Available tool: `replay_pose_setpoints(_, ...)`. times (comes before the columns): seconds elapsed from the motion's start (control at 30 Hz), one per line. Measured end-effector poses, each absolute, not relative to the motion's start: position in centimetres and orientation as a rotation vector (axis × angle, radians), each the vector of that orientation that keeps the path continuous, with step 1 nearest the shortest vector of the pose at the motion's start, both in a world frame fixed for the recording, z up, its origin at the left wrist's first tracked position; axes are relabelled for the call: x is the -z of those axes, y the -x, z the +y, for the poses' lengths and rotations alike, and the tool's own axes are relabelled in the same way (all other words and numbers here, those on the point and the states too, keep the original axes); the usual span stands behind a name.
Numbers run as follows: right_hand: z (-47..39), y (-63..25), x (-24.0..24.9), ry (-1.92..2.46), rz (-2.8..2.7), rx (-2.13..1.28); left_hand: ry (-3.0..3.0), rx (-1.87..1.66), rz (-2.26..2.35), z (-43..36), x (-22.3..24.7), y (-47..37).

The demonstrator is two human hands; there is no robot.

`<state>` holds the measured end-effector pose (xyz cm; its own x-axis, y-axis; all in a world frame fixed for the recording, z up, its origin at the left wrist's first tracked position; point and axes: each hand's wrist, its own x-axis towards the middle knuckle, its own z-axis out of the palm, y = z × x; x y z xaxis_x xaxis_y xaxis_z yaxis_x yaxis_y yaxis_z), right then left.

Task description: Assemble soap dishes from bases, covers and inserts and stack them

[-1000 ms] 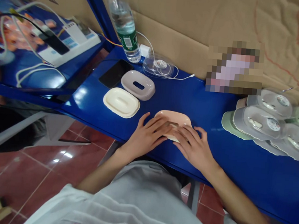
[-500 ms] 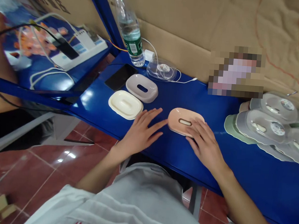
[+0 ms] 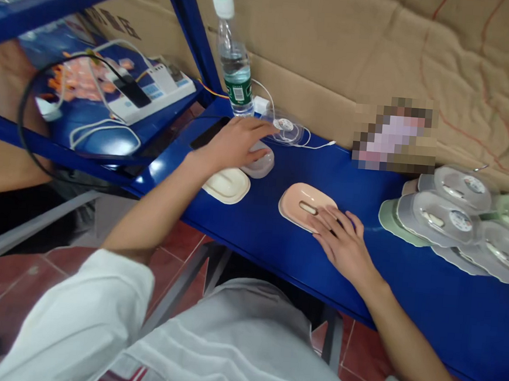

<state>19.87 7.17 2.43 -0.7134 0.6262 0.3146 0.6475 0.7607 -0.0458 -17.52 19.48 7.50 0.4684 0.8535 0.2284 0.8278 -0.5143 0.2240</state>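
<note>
My left hand [image 3: 243, 145] reaches over the grey oval soap dish [image 3: 263, 163] and covers much of it. Its fingers are spread and point at a clear plastic lid [image 3: 290, 136] with a round sticker; whether they touch it I cannot tell. Below the left wrist lies a cream oval tray [image 3: 230, 187], partly hidden by the forearm. A peach oval soap dish [image 3: 300, 197] with a pale slot in its middle sits on the blue table. The stretched fingers of my right hand [image 3: 343, 238] rest on its right end without wrapping round it.
At the right are stacked grey and green soap dishes [image 3: 441, 220] with clear lids. A water bottle [image 3: 237, 72], a white charging cable [image 3: 319, 146] and a dark phone [image 3: 208, 133] are at the back left. A blue frame post [image 3: 192, 30] rises beside a power strip [image 3: 156, 97]. Another person's arm [image 3: 13, 154] shows far left.
My left hand has moved from beside the peach dish up and away, over the grey dish towards the clear lid. My right hand stays on the peach dish. The view has shifted slightly.
</note>
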Motion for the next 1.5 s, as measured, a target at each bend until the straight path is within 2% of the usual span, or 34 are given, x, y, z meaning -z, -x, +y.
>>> replay_pose_setpoints(0.13, 6.9, -19.8, -2.4, 0.938, -2.68, 0.089, -2.569, -0.324, 1.458, 27.8, -6.5, 17.5)
replay_pose_setpoints(0.23, 6.7, -19.9, -2.6, 0.96, -2.672, 0.087, -2.521, -0.34, 1.446, 29.3, -6.2, 17.7)
replay_pose_setpoints(0.57, 6.6, -20.0, -2.3, 0.961, -2.597, -0.041, -2.547, -0.843, 1.132, 13.2, -5.9, 11.7)
replay_pose_setpoints(0.73, 6.4, -21.4, -2.2, 0.894, -2.287, -0.049, -2.445, -0.83, 1.119, 7.9, -3.6, 9.2)
replay_pose_setpoints(0.97, 6.8, -21.3, -0.8, 0.986, -2.462, -0.037, -2.236, -0.86, 1.128, 5.9, -1.7, 8.1)
replay_pose_setpoints(1.33, 6.9, -21.2, -0.2, 1.086, -2.225, -0.198, -2.071, -0.864, 1.161, 5.6, -0.8, 7.8)
replay_pose_setpoints(1.5, 6.7, -21.4, 0.1, 1.035, -2.345, -0.064, -2.063, -0.906, 1.2, 5.3, -0.3, 8.0)
